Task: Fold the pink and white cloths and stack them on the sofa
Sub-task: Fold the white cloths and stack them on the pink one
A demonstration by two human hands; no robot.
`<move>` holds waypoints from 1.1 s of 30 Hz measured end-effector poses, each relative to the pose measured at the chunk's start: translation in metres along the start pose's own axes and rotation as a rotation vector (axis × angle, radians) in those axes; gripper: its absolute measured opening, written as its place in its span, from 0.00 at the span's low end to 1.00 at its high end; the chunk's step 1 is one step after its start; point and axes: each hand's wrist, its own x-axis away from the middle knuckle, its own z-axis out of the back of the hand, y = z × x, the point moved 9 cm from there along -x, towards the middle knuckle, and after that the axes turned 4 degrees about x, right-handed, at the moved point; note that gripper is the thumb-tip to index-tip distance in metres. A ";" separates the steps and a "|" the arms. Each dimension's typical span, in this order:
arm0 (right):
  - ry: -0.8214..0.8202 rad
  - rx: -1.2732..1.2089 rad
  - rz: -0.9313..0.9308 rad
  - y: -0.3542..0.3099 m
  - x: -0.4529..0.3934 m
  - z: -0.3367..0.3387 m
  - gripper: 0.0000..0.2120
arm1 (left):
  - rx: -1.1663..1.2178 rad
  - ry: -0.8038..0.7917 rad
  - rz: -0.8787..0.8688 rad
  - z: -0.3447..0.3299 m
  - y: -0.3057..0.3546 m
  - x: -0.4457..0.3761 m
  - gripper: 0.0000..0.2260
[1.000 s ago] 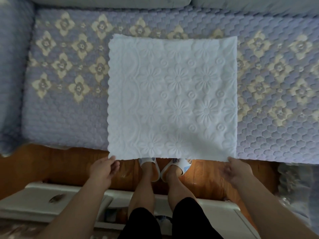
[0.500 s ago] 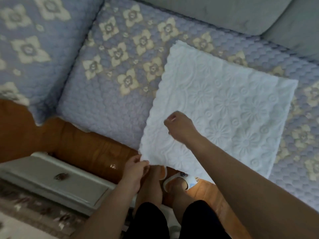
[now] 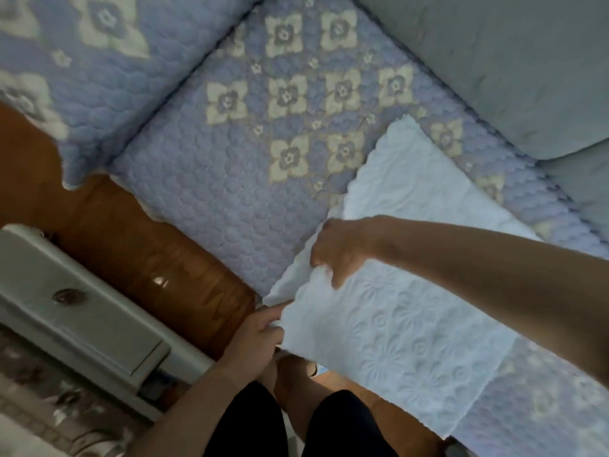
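A white cloth [image 3: 405, 341] with embossed flowers lies on the sofa seat [image 3: 211, 189], its near edge hanging past the seat front. My left hand [image 3: 263, 328] pinches the cloth's near left corner. My right hand [image 3: 339, 252] reaches across from the right and grips the scalloped left edge a little farther back, lifting it slightly. My right forearm covers part of the cloth. No pink cloth is in view.
The seat wears a lilac quilted cover with cream flowers. A matching cushion [image 3: 82, 54] sits at the left and grey back cushions [image 3: 494, 67] at the upper right. A grey low table [image 3: 75, 318] stands on the wooden floor [image 3: 148, 245] to my left.
The view swung to the left. My right hand left the near right corner, crossed over and took the cloth's left edge. My left hand stayed on the near left corner.
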 end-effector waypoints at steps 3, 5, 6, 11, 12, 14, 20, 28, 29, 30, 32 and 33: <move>0.008 0.124 -0.142 0.070 0.011 -0.005 0.28 | -0.006 0.026 0.035 0.010 -0.011 -0.011 0.24; 0.010 0.129 -0.269 0.122 0.028 -0.007 0.26 | -0.064 0.058 0.048 0.017 -0.022 -0.021 0.16; 0.010 0.132 -0.337 0.147 0.038 -0.009 0.25 | -0.074 0.080 0.056 0.020 -0.025 -0.024 0.12; 0.068 0.139 -0.631 0.244 0.081 -0.018 0.23 | -0.140 0.169 0.119 0.032 -0.046 -0.037 0.06; 0.091 0.092 -0.689 0.258 0.087 -0.022 0.22 | -0.146 0.190 0.126 0.034 -0.049 -0.039 0.08; 0.180 -0.100 -0.816 0.283 0.100 -0.027 0.20 | -0.152 0.211 0.142 0.035 -0.053 -0.043 0.06; 0.593 -0.916 -1.002 0.306 0.112 -0.062 0.21 | -0.164 0.274 0.112 0.037 -0.045 -0.049 0.09; 0.747 -0.711 -1.144 0.313 0.117 -0.067 0.17 | -0.238 0.380 -0.007 0.038 -0.032 -0.053 0.08; 0.749 -0.691 -1.151 0.314 0.116 -0.067 0.18 | -0.249 0.393 -0.017 0.038 -0.032 -0.054 0.07; 0.748 -0.682 -1.153 0.315 0.113 -0.068 0.18 | -0.266 0.417 -0.036 0.039 -0.031 -0.054 0.07; 0.751 -0.696 -1.162 0.317 0.107 -0.073 0.17 | -0.340 0.466 -0.056 0.044 -0.033 -0.056 0.06; 0.764 -0.711 -1.168 0.318 0.104 -0.075 0.17 | -0.363 0.493 -0.048 0.046 -0.033 -0.057 0.06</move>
